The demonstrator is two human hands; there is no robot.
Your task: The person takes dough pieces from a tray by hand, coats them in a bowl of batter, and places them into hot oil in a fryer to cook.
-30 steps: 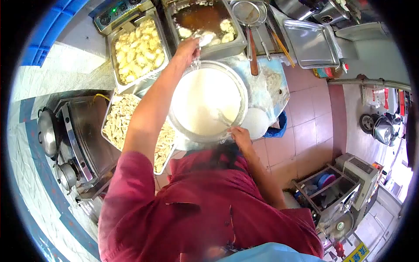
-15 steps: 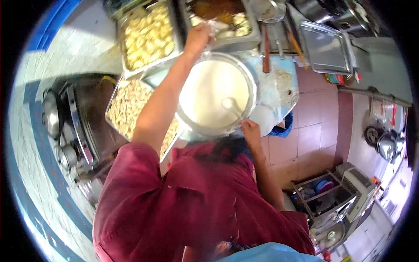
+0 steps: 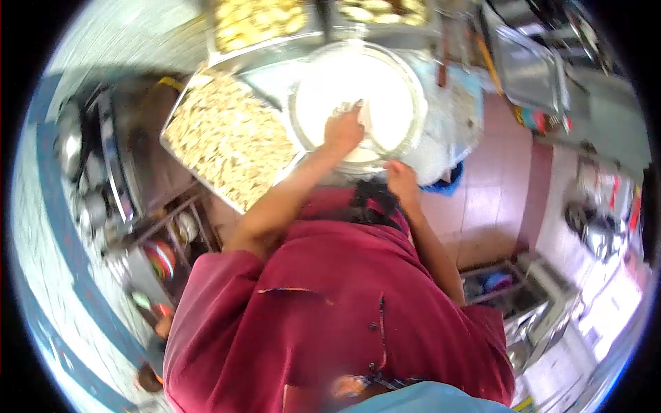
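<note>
A wide round metal bowl [image 3: 421,110] of white batter [image 3: 396,103] stands before me, its surface glaring brightly. Over the batter is my left hand [image 3: 344,131], fingers toward the middle; blur and glare hide whether anything is between them. My right hand [image 3: 401,177] is closed at the near right rim, at the handle end of a ladle whose head is washed out by the glare. To the left of the bowl lies a tray of pale sliced pieces [image 3: 231,134].
Behind the bowl stand a metal tray of yellowish pieces [image 3: 258,20] and another tray with pale pieces [image 3: 382,10]. A flat metal tray [image 3: 527,72] is at the back right. A blue-lined bin [image 3: 447,182] sits beside the table, above the tiled floor [image 3: 485,213].
My left hand has come back from the far tray, where it held something whitish, to over the batter. My right hand stays by the rim. The view has shifted.
</note>
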